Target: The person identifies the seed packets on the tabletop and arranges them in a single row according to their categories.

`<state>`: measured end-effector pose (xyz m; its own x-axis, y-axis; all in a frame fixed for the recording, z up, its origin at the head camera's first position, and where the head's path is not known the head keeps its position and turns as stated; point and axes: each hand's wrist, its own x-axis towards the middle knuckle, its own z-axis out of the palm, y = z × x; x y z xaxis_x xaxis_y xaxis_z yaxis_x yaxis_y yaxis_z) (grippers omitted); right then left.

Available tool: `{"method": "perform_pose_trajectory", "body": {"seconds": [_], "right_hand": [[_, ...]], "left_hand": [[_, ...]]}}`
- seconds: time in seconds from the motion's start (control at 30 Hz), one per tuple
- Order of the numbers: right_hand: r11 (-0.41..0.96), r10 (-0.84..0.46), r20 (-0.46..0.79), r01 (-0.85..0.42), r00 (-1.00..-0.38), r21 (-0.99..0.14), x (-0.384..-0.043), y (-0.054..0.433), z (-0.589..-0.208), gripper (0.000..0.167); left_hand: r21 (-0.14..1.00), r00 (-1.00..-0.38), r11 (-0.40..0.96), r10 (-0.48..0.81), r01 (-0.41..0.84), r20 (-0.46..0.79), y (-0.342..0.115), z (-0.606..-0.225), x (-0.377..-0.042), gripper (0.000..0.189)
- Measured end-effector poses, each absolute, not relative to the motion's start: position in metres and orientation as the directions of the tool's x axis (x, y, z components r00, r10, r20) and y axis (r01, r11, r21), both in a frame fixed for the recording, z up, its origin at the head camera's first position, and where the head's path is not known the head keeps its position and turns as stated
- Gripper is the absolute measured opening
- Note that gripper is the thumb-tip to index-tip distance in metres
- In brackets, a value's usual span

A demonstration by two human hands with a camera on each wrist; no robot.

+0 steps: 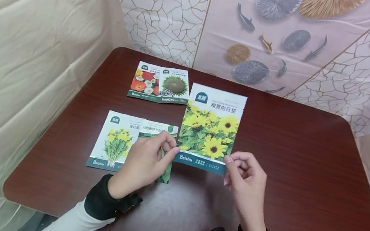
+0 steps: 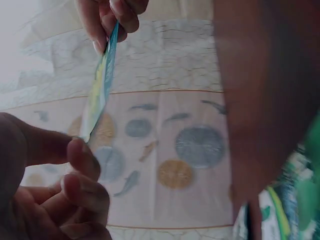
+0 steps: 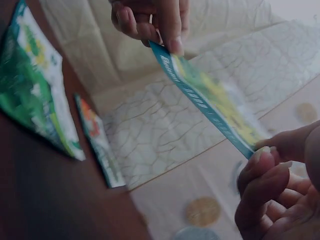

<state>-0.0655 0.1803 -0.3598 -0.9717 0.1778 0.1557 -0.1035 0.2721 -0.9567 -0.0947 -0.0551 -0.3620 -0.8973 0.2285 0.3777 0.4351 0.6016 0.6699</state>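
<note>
A white seed packet with yellow sunflowers [image 1: 209,131] and a teal bottom band is held up over the table, its printed front toward the head view. My left hand [image 1: 147,160] pinches its lower left corner between thumb and fingers. At the lower right corner my right hand [image 1: 247,178] pinches it the same way. Both wrist views show the packet edge-on or slanted, stretched between the two hands. Beneath and beside the left hand lie a yellow-flowered packet [image 1: 118,141] and a green packet [image 1: 166,168], the latter partly hidden by that hand.
Farther back on the dark red-brown table [image 1: 288,167] lie a packet with red and white flowers [image 1: 145,81] and one with a large sunflower head [image 1: 175,85], side by side. A patterned cloth [image 1: 164,12] hangs behind the table, and a pale cloth [image 1: 27,68] at its left.
</note>
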Motion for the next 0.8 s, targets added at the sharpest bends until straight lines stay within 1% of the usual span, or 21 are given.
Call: {"method": "perform_pose_trajectory", "body": {"seconds": [0.17,0.23,0.37,0.47,0.57,0.8], "right_hand": [[0.419,0.102,0.036,0.010,-0.994,-0.908,-0.069,0.185,-0.387,0.014],[0.482,0.066,-0.021,0.050,-0.998,-0.875,-0.069,0.187,-0.397,0.014],[0.553,0.032,-0.131,0.127,-0.991,-0.824,-0.069,0.186,-0.413,0.012],[0.599,0.017,-0.163,0.140,-0.987,-0.789,-0.069,0.184,-0.421,0.010],[0.628,-0.003,-0.168,0.129,-0.986,-0.767,-0.070,0.181,-0.425,0.008],[0.639,-0.003,-0.168,0.127,-0.986,-0.758,-0.073,0.177,-0.429,0.009]], "left_hand": [[0.578,-0.909,0.702,0.335,0.416,0.248,-0.060,-0.385,-0.095,0.014],[0.559,-0.909,0.720,0.371,0.411,0.192,-0.061,-0.396,-0.095,0.015],[0.543,-0.907,0.739,0.407,0.398,0.111,-0.064,-0.413,-0.098,0.015],[0.533,-0.906,0.751,0.416,0.389,0.075,-0.067,-0.421,-0.098,0.014],[0.521,-0.907,0.762,0.418,0.384,0.058,-0.070,-0.426,-0.098,0.013],[0.516,-0.908,0.769,0.415,0.378,0.047,-0.072,-0.432,-0.100,0.013]]}}
